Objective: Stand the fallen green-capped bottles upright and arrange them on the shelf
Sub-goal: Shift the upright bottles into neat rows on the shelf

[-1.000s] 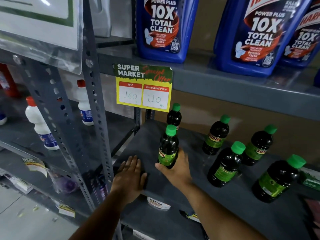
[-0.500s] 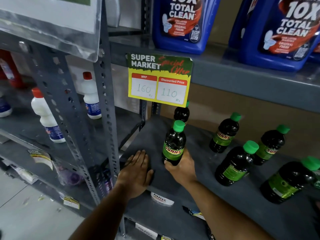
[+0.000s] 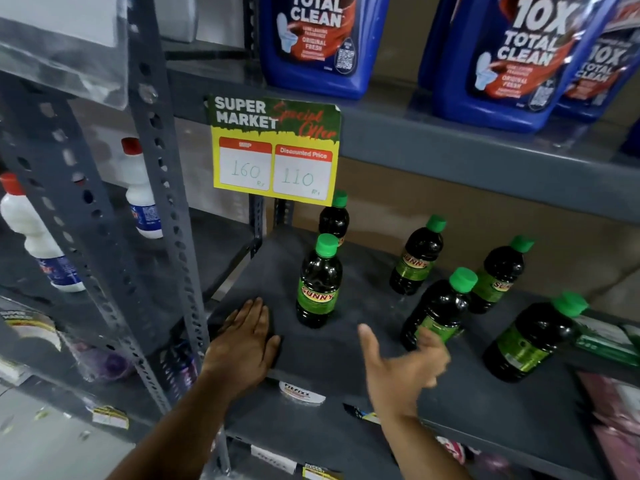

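Six green-capped bottles [image 3: 319,280] stood on the grey shelf [image 3: 346,348]. The left hand [image 3: 246,344] lay flat, empty; the right hand [image 3: 403,363], fingers spread, perhaps touched the nearest bottle [image 3: 437,308]. A price tag [image 3: 273,148] hung above.

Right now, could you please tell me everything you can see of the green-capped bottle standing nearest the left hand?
The Sunny bottle is small, dark and glossy, plastic by its look, with a ribbed green cap and a green label reading SUNNY in red. It stands upright near the front left of the grey shelf, in front of another bottle. Neither hand touches it; the left hand lies flat beside it.
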A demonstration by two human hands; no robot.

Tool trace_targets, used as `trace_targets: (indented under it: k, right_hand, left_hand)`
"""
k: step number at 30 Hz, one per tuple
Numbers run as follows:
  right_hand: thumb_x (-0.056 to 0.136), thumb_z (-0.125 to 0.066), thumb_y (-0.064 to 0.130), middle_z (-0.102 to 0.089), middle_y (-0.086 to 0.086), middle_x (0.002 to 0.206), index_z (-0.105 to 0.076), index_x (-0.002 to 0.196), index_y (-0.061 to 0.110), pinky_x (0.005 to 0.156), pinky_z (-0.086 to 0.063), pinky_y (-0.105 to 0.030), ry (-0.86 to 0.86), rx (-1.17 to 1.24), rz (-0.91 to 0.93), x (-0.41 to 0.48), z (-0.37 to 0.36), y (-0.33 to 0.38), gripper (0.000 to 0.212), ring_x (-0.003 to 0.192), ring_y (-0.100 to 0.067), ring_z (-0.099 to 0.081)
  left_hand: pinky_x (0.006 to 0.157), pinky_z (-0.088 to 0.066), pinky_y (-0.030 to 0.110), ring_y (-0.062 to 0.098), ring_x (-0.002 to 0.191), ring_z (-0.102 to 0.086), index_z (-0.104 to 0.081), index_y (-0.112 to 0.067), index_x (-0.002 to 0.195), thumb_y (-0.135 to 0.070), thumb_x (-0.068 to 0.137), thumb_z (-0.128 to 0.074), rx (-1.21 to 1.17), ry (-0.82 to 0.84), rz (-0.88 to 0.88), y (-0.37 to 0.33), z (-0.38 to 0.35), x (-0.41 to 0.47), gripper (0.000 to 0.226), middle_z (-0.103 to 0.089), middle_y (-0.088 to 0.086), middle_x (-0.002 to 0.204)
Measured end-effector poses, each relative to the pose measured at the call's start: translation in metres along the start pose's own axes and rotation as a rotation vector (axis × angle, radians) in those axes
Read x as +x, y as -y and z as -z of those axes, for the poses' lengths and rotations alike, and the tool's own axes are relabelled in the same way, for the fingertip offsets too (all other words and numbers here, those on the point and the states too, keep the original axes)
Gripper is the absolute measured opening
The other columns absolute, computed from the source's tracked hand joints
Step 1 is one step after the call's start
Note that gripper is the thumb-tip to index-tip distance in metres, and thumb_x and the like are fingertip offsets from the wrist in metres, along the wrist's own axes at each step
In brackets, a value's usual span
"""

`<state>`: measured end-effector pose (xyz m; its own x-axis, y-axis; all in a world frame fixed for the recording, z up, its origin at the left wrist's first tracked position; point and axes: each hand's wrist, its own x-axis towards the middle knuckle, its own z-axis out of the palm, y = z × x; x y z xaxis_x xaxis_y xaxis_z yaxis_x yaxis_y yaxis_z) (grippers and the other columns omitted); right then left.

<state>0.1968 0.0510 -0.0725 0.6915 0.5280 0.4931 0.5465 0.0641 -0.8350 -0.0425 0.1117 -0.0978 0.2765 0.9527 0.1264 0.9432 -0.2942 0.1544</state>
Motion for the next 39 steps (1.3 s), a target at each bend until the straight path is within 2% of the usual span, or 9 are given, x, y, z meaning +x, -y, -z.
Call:
trace_targets:
  k: [4,8,13,17,24,27,31,36,39]
  right_hand:
    - [0.047,-0.096,0.037,-0.047,-0.022,0.119,-0.039,0.122,-0.002,0.097,-0.033,-0.064,-0.066,-0.106,-0.168,0.046,0.022,-0.023,0.102,0.114,-0.044,-0.044]
    - [0.053,-0.092,0.024,-0.061,0.004,0.098,-0.041,0.111,0.022,0.086,-0.051,-0.040,0.215,-0.002,-0.179,0.075,0.035,-0.040,0.078,0.089,-0.006,-0.063]
    - [0.042,-0.090,0.047,-0.062,0.003,0.097,-0.048,0.105,0.029,0.078,-0.053,-0.039,0.271,-0.069,-0.103,0.084,0.031,-0.038,0.078,0.090,-0.013,-0.062]
    - [0.052,-0.084,0.020,-0.059,0.003,0.100,-0.039,0.118,0.025,0.081,-0.054,-0.045,0.329,-0.002,-0.148,0.084,0.023,-0.039,0.079,0.087,-0.002,-0.060]
    - [0.063,-0.080,0.011,-0.060,0.007,0.106,-0.031,0.133,0.023,0.066,-0.046,-0.014,0.476,0.072,-0.229,0.087,0.026,-0.051,0.086,0.094,-0.007,-0.063]
    - [0.057,-0.089,0.032,-0.049,0.022,0.126,-0.019,0.143,0.032,0.082,-0.041,-0.007,0.526,0.140,-0.163,0.086,0.040,-0.049,0.111,0.112,0.008,-0.052]
    - [0.044,-0.089,0.060,-0.043,0.012,0.130,-0.020,0.144,0.030,0.097,-0.039,-0.024,0.458,0.043,-0.127,0.076,0.052,-0.049,0.124,0.118,-0.001,-0.045]
    - [0.055,-0.089,0.039,-0.057,0.020,0.108,-0.035,0.131,0.029,0.078,-0.045,-0.010,0.454,0.031,-0.181,0.087,0.040,-0.047,0.094,0.095,0.005,-0.057]
    - [0.066,-0.080,0.023,-0.059,0.016,0.113,-0.026,0.143,0.021,0.072,-0.039,-0.003,0.513,0.025,-0.203,0.088,0.036,-0.051,0.094,0.104,-0.009,-0.060]
  left_hand:
    - [0.118,-0.002,0.035,0.020,0.147,-0.004,-0.011,-0.006,0.149,-0.056,0.086,0.002,0.020,-0.005,0.009,0.001,-0.002,0.001,0.081,-0.010,0.010,0.161]
    - [0.118,-0.002,0.034,0.021,0.147,-0.004,-0.011,-0.005,0.149,-0.057,0.083,0.005,0.031,0.017,0.003,0.000,0.000,0.001,0.085,-0.009,0.011,0.161]
    - [0.116,0.003,0.032,0.019,0.147,0.000,-0.009,-0.007,0.149,-0.057,0.083,0.003,0.022,0.036,0.016,-0.001,0.002,0.001,0.083,-0.006,0.009,0.161]
    - [0.115,0.004,0.031,0.017,0.147,0.002,-0.005,-0.008,0.149,-0.054,0.090,-0.004,0.021,0.048,0.027,0.000,0.002,0.002,0.075,-0.003,0.007,0.162]
    - [0.117,0.000,0.033,0.018,0.147,0.001,-0.006,-0.008,0.149,-0.055,0.088,-0.005,0.023,0.045,0.031,0.002,0.000,0.003,0.077,-0.005,0.007,0.161]
    - [0.117,0.000,0.033,0.018,0.147,0.000,-0.007,-0.007,0.149,-0.054,0.088,-0.005,0.034,0.038,0.023,0.002,-0.001,0.004,0.077,-0.005,0.008,0.161]
    - [0.116,0.003,0.031,0.017,0.147,0.001,-0.004,-0.008,0.149,-0.055,0.090,-0.005,0.036,0.026,0.031,0.003,-0.003,0.003,0.075,-0.003,0.006,0.161]
    - [0.117,-0.002,0.033,0.019,0.147,-0.005,-0.012,-0.007,0.149,-0.057,0.085,-0.002,0.031,0.027,0.030,0.003,-0.002,0.003,0.082,-0.010,0.008,0.161]
    - [0.116,-0.002,0.033,0.018,0.147,-0.006,-0.013,-0.009,0.149,-0.059,0.084,0.000,0.028,0.031,0.044,0.005,-0.003,0.003,0.083,-0.010,0.007,0.161]
